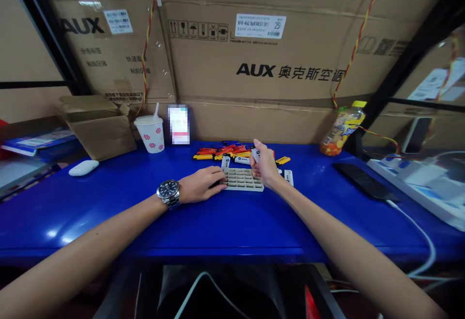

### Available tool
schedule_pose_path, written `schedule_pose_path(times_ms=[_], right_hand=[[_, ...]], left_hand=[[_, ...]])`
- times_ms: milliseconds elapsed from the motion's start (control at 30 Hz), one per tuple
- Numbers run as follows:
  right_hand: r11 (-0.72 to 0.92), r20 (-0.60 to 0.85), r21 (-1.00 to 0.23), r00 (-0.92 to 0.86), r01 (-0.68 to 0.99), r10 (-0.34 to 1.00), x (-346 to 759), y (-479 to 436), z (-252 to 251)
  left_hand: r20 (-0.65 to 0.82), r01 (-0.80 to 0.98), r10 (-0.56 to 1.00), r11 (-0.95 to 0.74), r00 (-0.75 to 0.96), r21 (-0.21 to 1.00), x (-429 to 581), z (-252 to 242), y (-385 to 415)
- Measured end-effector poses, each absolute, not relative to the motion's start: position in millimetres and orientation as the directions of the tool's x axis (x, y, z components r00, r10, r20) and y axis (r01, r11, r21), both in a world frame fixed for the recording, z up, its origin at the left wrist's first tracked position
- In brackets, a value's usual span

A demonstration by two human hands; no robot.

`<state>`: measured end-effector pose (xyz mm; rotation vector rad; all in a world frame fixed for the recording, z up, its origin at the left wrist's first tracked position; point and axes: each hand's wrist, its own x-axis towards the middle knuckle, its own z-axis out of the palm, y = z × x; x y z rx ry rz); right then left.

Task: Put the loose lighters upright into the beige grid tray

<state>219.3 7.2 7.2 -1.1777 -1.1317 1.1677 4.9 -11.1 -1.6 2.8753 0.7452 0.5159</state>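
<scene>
My one camera sits on my head, looking forward and down, close over the blue table point(232, 222). My left hand point(199, 186) and right hand point(265, 166) reach toward twelve o'clock.

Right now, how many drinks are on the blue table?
2: a paper cup with a straw at the back left, beside the open cardboard box, and a yellow-capped bottle at the back right. The box could hide more.
</scene>
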Motion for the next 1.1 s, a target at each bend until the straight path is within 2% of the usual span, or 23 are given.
schedule_pose_path(times_ms=[433, 533, 600, 700, 800, 867, 933, 1100], right_hand=[[-0.077, -0.084, -0.990, 0.060, -0.116, 0.995, 215, 2, 16], [-0.091, -0.092, -0.990, 0.003, -0.111, 0.996, 214, 0, 14], [-0.039, -0.031, -0.994, -0.079, -0.098, 0.996, 214, 1, 10], [0.170, 0.174, -0.985, -0.165, -0.039, 0.971, 214, 4, 3], [0.439, 0.412, -0.889, -0.188, 0.134, 0.892, 215, 6, 0], [0.560, 0.522, -0.794, -0.207, 0.237, 0.828, 216, 6, 1], [0.613, 0.569, -0.742, -0.229, 0.272, 0.790, 217, 7, 1], [0.628, 0.553, -0.731, -0.308, 0.268, 0.775, 217, 9, -4]], left_hand=[[0.286, 0.442, 0.487, -0.872, 0.825, 0.211, 5, -1, -11], [0.285, 0.438, 0.481, -0.876, 0.829, 0.201, 6, -1, -11], [0.286, 0.440, 0.480, -0.877, 0.830, 0.195, 5, -1, -11], [0.311, 0.433, 0.468, -0.884, 0.827, 0.179, 5, -2, -11], [0.349, 0.434, 0.448, -0.892, 0.823, 0.123, 5, -2, -11], [0.338, 0.449, 0.449, -0.890, 0.827, 0.082, 5, -2, -12], [0.313, 0.461, 0.459, -0.885, 0.832, 0.073, 5, -2, -12], [0.303, 0.454, 0.459, -0.886, 0.835, 0.092, 6, -2, -13]])
